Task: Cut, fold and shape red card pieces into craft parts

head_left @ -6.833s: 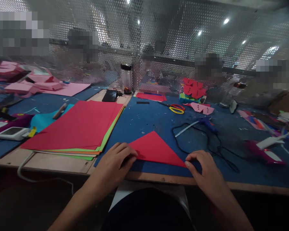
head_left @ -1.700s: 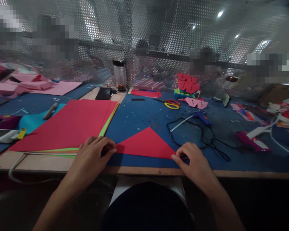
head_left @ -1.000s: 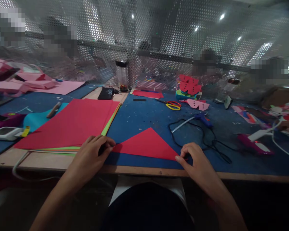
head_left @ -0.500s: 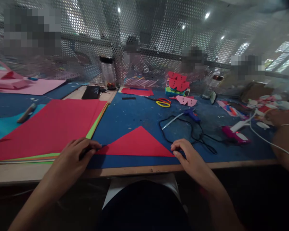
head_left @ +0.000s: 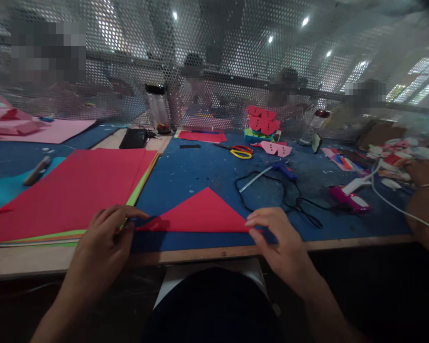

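A red sheet of paper (head_left: 203, 215), folded into a triangle, lies on the blue tabletop with its long edge toward me. At its left corner is my left hand (head_left: 107, 233), index finger stretched out and thumb apart from it. My right hand (head_left: 280, 240) has its thumb and index finger at the right corner, pinching the paper there. The other right fingers curl behind. A stack of large coloured sheets (head_left: 78, 190), red on top, lies beside my left hand.
Beyond the triangle are yellow-and-red-handled scissors (head_left: 241, 151), a blue glue gun (head_left: 284, 170) with a looping black cord, and pink and red cutouts (head_left: 264, 124). A magenta power strip (head_left: 350, 200) sits at right, near another person's arm (head_left: 427, 205). A perforated screen (head_left: 218, 62) stands behind.
My right hand has slid a little left, its fingertips farther over the paper's right corner. My left hand has turned slightly, and its thumb has drawn back from the index finger.
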Action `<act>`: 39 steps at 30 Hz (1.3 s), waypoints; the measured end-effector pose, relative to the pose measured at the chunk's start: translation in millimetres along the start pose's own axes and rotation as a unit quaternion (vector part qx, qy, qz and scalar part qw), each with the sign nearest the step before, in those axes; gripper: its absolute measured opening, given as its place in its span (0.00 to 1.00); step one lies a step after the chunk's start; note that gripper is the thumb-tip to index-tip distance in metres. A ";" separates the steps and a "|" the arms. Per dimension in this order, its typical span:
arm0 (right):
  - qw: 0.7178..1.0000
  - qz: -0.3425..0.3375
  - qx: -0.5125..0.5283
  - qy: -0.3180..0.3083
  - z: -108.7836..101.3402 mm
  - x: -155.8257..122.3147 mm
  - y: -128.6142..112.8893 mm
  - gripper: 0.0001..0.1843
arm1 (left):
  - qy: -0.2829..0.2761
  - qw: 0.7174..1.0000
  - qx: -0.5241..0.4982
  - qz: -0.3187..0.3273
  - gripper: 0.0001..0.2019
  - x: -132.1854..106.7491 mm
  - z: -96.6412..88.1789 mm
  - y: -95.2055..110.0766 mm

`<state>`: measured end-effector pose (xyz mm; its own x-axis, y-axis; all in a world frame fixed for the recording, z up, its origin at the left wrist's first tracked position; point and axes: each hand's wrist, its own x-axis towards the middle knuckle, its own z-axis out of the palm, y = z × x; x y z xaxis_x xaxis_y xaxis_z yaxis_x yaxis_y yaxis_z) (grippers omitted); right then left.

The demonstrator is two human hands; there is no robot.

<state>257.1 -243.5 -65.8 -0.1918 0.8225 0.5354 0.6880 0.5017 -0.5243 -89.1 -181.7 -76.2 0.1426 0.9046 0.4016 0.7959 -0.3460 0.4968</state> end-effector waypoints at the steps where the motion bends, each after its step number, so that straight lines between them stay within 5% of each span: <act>1: 0.999 -0.019 -0.003 -0.036 3.6 3.6 -5.7 0.08 | 0.026 0.999 0.000 0.022 0.09 -1.3 2.2 6.2; 4: 0.993 -0.026 -0.022 -0.117 16.6 15.4 -13.3 0.06 | -0.029 0.991 -0.064 0.112 0.07 -3.2 12.9 23.2; 7: 0.989 -0.013 -0.063 -0.134 27.3 23.7 -9.6 0.04 | -0.088 0.980 -0.077 0.161 0.08 -1.0 26.3 32.2; 15: 0.987 0.001 -0.064 -0.148 32.9 28.8 -3.7 0.02 | -0.115 0.976 -0.047 0.178 0.08 10.0 37.3 35.6; 24: 0.990 0.044 -0.025 -0.131 36.9 34.1 2.3 0.06 | -0.087 0.972 -0.043 0.212 0.06 12.2 47.9 37.3; 39: 0.990 -0.046 -0.080 -0.106 38.0 23.3 -3.0 0.04 | -0.035 0.964 -0.027 0.263 0.07 6.1 50.7 37.6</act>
<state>223.9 -215.6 -76.9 -0.3899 0.8210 0.4170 0.7595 0.5428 -0.3584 -28.5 -176.5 -94.0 0.5589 0.6149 0.5563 0.5716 -0.7717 0.2788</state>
